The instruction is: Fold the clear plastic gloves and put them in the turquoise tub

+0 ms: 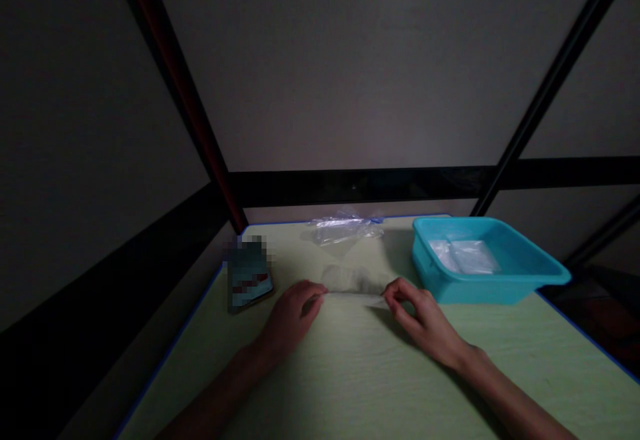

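Note:
A thin, clear plastic bag [354, 281] lies flat on the pale green table [350, 373], stretched between my two hands. My left hand [293, 313] pinches its left edge with fingers closed. At the bag's right edge, my right hand [423, 317] does the same with thumb and fingertips. Both forearms reach in from the bottom of the view.
A turquoise plastic tub [500, 280] with folded clear bags inside stands at the right. A crumpled clear plastic wrap [345, 228] lies at the table's far edge. A phone [249, 279] lies at the left corner. Dark frame bars and a wall stand behind.

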`<action>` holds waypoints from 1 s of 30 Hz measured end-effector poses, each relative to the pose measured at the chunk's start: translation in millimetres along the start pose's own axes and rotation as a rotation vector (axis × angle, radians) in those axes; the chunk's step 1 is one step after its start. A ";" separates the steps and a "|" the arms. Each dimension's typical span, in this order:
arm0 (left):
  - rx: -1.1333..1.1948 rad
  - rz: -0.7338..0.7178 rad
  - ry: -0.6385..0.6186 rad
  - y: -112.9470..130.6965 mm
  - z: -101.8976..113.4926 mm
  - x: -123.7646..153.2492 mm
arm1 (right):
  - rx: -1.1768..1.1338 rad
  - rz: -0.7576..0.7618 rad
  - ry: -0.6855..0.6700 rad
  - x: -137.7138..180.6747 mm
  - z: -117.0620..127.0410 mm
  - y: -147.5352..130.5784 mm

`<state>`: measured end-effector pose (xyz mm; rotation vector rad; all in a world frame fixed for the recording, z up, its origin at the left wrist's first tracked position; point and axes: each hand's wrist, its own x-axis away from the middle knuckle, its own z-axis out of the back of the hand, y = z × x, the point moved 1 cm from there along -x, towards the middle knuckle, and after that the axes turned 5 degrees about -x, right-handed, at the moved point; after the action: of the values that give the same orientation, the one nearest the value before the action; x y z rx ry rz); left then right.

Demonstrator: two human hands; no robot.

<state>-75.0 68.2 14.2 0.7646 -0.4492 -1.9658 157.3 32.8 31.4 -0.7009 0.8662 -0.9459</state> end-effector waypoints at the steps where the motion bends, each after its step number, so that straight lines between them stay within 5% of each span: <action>1: 0.097 0.053 -0.016 1.6 2.5 -1.1 | -0.099 -0.035 0.045 -1.1 0.2 -0.7; 6: 0.773 0.308 -0.211 15.0 15.6 -3.4 | -0.561 -0.282 0.104 -6.7 -0.5 -3.5; 9: 0.956 0.422 -0.265 21.0 16.9 -2.2 | -0.719 -0.411 0.076 -8.0 -4.0 -0.7; 16: 0.876 0.511 -0.278 7.7 1.5 -0.5 | -0.718 -0.416 0.031 -8.4 -12.4 14.2; 22: 0.755 0.468 -0.419 4.5 12.5 -0.7 | -0.546 -0.334 0.054 -8.9 -11.4 20.6; 25: 0.590 0.432 -0.395 -0.7 12.6 -7.2 | -0.513 -0.348 0.049 -9.2 -8.9 23.3; 30: 0.468 0.363 -0.163 -7.0 -6.2 -35.2 | -0.629 -0.458 -0.289 0.3 1.4 12.9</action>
<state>-62.7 102.4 17.0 0.7458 -1.0937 -1.6008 163.6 38.2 21.4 -1.5881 0.7548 -0.9380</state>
